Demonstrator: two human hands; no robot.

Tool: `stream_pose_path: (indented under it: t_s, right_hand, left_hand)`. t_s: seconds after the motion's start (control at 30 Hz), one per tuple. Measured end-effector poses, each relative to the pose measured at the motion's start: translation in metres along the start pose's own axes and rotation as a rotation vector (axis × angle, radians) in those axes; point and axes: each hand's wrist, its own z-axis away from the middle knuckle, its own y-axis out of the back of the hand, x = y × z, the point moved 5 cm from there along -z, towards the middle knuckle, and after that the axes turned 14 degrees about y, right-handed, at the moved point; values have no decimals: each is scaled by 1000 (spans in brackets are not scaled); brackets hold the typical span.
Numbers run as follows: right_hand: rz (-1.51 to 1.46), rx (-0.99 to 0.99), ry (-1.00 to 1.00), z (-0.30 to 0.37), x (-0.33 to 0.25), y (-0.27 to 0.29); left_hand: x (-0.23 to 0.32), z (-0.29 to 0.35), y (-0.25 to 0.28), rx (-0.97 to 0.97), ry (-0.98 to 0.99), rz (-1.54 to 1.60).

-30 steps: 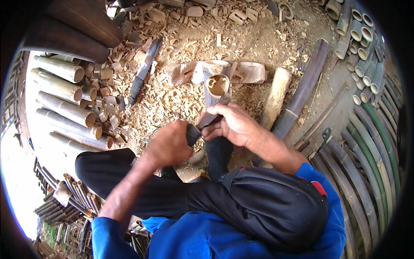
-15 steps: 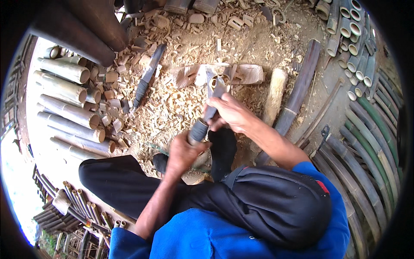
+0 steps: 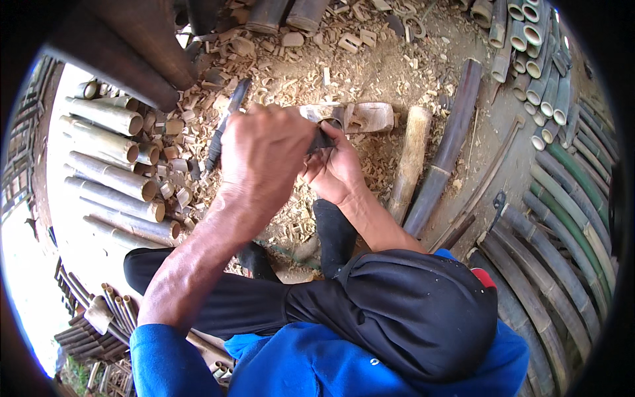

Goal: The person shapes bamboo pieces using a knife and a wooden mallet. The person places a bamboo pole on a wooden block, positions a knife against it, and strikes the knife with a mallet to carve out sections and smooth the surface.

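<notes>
My left hand [image 3: 268,149] is raised, its fingers closed round the knife's handle, which the fist hides. Between my hands shows a short dark part of the knife [image 3: 320,141]. My right hand [image 3: 337,169] grips there too, thumb on top and fingers curled below. Just beyond my hands, a bamboo piece [image 3: 332,118] with a round open end rests against a pale notched wooden block [image 3: 372,118]. Left of my left hand, a second knife [image 3: 215,147] with a dark wrapped handle lies among the shavings, partly hidden by the hand.
Wood shavings [image 3: 284,86] cover the ground. Cut bamboo tubes [image 3: 112,164] lie in a row at left. A pale log [image 3: 411,155] and a long dark bamboo pole [image 3: 450,145] lie at right, with stacked bamboo [image 3: 562,225] beyond. My feet [image 3: 334,231] are below the hands.
My left hand has moved up and forward, turning over so its back faces up and the knife handle is covered. My right hand has shifted slightly nearer, still on the knife.
</notes>
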Motion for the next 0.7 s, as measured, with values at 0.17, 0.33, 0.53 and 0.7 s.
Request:
stream_pose_path:
  t_s: [0.17,0.33,0.53,0.7]
  right_hand:
    - [766,69,88,5,6,-12]
    - [403,73,66,3,5,-18]
    - [170,95,74,12,3,-11]
    - [705,-40,-48,66,11,12]
  left_hand:
    - [-63,42,-71,-413,494,680]
    - [-58,0,-25,-390,412,361]
    - [12,1,-6,-163,89,22]
    - [14,78,-47,-655,-146,456]
